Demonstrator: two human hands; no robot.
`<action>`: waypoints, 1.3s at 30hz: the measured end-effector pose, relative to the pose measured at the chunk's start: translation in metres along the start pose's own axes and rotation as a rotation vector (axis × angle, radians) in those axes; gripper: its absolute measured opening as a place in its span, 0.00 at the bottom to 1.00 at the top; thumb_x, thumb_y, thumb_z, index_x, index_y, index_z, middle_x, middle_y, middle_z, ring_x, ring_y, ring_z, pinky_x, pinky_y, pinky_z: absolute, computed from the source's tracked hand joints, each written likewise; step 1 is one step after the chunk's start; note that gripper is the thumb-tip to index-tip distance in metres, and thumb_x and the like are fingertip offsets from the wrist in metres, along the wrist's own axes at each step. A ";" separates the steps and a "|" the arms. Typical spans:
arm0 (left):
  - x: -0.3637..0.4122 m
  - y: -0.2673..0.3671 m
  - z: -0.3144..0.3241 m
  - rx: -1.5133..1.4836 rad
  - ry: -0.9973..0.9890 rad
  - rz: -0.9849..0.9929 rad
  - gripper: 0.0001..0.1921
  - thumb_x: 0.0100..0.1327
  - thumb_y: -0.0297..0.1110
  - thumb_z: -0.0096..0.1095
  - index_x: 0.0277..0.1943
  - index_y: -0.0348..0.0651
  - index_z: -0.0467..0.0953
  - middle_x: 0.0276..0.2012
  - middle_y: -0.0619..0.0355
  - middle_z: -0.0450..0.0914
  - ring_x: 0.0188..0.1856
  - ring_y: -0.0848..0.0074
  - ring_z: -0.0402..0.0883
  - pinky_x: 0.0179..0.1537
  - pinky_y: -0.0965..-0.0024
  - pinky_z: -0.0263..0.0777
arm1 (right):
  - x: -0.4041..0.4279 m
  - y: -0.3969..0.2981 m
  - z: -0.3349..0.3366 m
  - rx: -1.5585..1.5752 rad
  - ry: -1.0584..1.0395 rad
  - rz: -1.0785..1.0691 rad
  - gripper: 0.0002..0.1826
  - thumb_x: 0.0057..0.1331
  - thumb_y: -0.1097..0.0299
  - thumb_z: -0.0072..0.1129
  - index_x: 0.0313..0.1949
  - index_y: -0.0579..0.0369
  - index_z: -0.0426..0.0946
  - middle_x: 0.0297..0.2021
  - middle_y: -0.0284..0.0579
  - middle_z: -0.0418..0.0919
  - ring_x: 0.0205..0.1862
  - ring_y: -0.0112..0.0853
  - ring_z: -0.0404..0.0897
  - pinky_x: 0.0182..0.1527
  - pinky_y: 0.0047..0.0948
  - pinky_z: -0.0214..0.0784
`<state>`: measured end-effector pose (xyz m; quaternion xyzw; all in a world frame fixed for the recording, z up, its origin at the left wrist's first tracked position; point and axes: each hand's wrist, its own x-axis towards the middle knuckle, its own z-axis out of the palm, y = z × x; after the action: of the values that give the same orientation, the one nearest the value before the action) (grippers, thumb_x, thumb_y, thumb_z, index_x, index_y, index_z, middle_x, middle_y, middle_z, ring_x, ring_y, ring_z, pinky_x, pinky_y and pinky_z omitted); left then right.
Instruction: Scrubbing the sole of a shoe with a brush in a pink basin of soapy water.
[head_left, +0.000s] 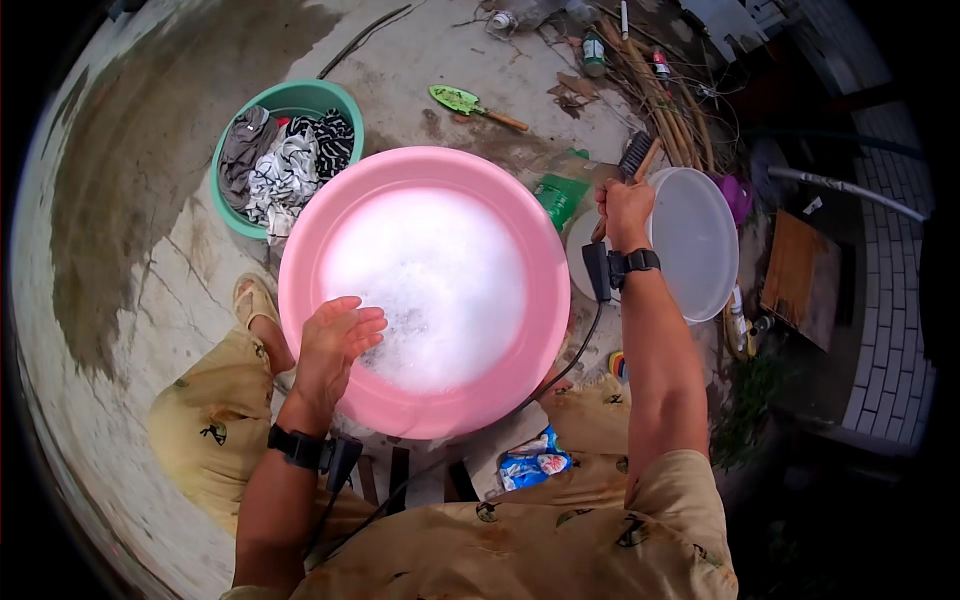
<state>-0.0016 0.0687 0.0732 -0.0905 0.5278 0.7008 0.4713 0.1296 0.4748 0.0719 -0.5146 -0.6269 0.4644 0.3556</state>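
Observation:
A large pink plastic basin (541, 300) stands before me with white foam (435, 277) over its water. Above the basin's near left side is my left hand (339, 341), empty, its fingers apart. My right hand (627, 206) grips the wooden handle of a scrub brush (637, 155) right of the basin, beside a translucent white plastic tub (694, 244). The brush's dark bristles show past my fist. Beyond the basin to the left, a green basin (347, 105) holds crumpled grey, white and black patterned clothes (289, 169).
A green hand trowel (476, 107) lies on the concrete past the basin. Sticks (660, 97) and bottles are heaped at the upper right. A green plastic bag (559, 199) lies right of the basin, and a blue packet (534, 459) lies near my lap. Cables run from both wrists.

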 end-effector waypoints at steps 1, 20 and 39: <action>0.001 0.000 0.002 0.000 0.000 -0.004 0.15 0.65 0.27 0.49 0.52 0.30 0.62 0.43 0.41 0.76 0.44 0.63 0.79 0.45 0.66 0.75 | 0.000 0.022 0.000 -0.003 0.001 0.003 0.04 0.56 0.79 0.52 0.27 0.69 0.71 0.15 0.46 0.74 0.11 0.29 0.71 0.13 0.26 0.61; 0.007 0.000 0.006 0.126 0.091 -0.102 0.12 0.65 0.27 0.49 0.50 0.33 0.65 0.40 0.45 0.78 0.40 0.67 0.81 0.41 0.70 0.78 | -0.041 0.115 -0.004 -0.802 0.056 -0.072 0.10 0.47 0.72 0.54 0.21 0.71 0.75 0.25 0.68 0.76 0.32 0.59 0.78 0.37 0.46 0.71; 0.006 -0.002 0.004 0.091 0.062 -0.088 0.09 0.66 0.26 0.49 0.47 0.35 0.68 0.39 0.46 0.80 0.39 0.67 0.82 0.40 0.69 0.79 | -0.050 0.082 -0.009 -0.855 -0.177 0.435 0.13 0.53 0.72 0.58 0.36 0.68 0.79 0.37 0.59 0.80 0.40 0.50 0.81 0.41 0.40 0.74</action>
<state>-0.0015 0.0756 0.0694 -0.1138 0.5689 0.6517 0.4886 0.1744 0.4313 -0.0012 -0.6923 -0.6671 0.2709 -0.0478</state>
